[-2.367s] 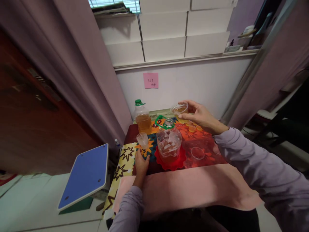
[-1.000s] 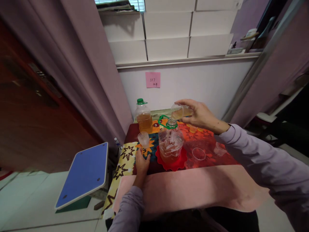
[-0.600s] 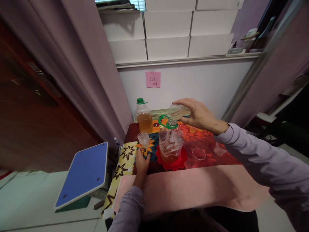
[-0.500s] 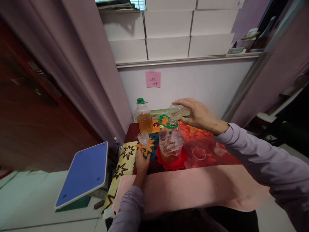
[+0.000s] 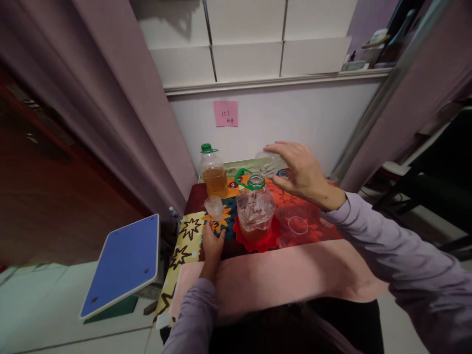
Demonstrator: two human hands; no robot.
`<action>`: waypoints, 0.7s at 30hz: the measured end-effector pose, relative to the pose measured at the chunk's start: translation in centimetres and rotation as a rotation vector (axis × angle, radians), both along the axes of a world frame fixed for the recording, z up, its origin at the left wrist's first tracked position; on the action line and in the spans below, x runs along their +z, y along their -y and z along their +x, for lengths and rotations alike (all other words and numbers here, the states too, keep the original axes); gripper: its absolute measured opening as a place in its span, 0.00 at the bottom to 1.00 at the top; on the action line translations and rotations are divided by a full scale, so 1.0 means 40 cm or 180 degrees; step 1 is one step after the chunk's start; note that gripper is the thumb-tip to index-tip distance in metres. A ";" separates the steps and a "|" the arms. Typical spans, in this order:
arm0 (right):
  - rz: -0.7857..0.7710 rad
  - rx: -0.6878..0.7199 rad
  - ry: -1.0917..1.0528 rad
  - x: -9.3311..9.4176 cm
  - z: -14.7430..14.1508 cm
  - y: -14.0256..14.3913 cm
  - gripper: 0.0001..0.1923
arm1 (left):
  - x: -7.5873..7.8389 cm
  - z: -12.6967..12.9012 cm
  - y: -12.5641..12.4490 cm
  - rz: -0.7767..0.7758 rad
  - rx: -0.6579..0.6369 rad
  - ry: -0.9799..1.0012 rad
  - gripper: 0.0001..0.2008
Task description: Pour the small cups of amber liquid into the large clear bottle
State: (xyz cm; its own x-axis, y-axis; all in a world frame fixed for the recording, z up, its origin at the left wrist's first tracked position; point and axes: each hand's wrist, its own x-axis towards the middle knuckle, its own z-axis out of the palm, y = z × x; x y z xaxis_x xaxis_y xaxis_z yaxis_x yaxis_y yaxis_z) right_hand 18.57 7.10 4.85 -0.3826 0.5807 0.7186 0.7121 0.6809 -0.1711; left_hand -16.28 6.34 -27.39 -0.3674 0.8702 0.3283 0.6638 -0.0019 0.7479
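Note:
My right hand (image 5: pixel 304 174) is closed around a clear plastic cup (image 5: pixel 267 163), tipped on its side just above and behind the mouth of a jug. That clear jug (image 5: pixel 256 211) has a green ring handle and no cap on its mouth. A little amber liquid lies at its bottom. It stands in a red scalloped dish (image 5: pixel 273 238). Resting on the tablecloth, my left hand (image 5: pixel 213 244) has its fingers apart and holds nothing. Just beyond its fingertips is a clear cup (image 5: pixel 214 207), perhaps several nested. Another clear cup (image 5: pixel 298 225) stands right of the jug.
A capped jug (image 5: pixel 215 181) of amber liquid stands at the back left. A pink cloth (image 5: pixel 280 275) covers the table's near edge. Left of the table is a blue-topped stool (image 5: pixel 121 265). Behind rises a white wall with a pink note (image 5: pixel 226 114).
The view has shifted slightly. My right hand has moved a little to the right relative to the jug, with the cup still tipped in it. My left hand stays by the cup on the left.

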 end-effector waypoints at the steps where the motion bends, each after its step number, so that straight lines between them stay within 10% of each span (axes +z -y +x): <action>1: -0.0080 -0.0150 -0.0325 -0.025 0.018 0.017 0.32 | 0.000 0.000 -0.001 -0.0013 -0.0003 -0.0001 0.34; 6: -0.0778 -0.0691 -0.1802 -0.250 0.117 0.118 0.41 | 0.002 0.002 -0.005 -0.0022 -0.0022 -0.0002 0.35; 11: -0.0994 -0.1172 -0.1688 -0.460 0.150 0.181 0.40 | 0.006 0.003 -0.007 -0.0001 -0.0005 0.0002 0.35; 21: -0.1452 -0.0921 -0.0884 -0.640 0.113 0.219 0.38 | 0.019 -0.007 -0.013 -0.0047 0.0001 -0.0067 0.35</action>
State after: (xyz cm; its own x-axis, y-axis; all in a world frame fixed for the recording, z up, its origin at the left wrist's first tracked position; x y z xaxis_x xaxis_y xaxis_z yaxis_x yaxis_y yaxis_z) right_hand 23.08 -1.65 -20.75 0.0029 0.9061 0.4230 0.7442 0.2806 -0.6061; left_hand -16.56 6.85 -26.63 -0.3608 0.8749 0.3231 0.6793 0.0091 0.7338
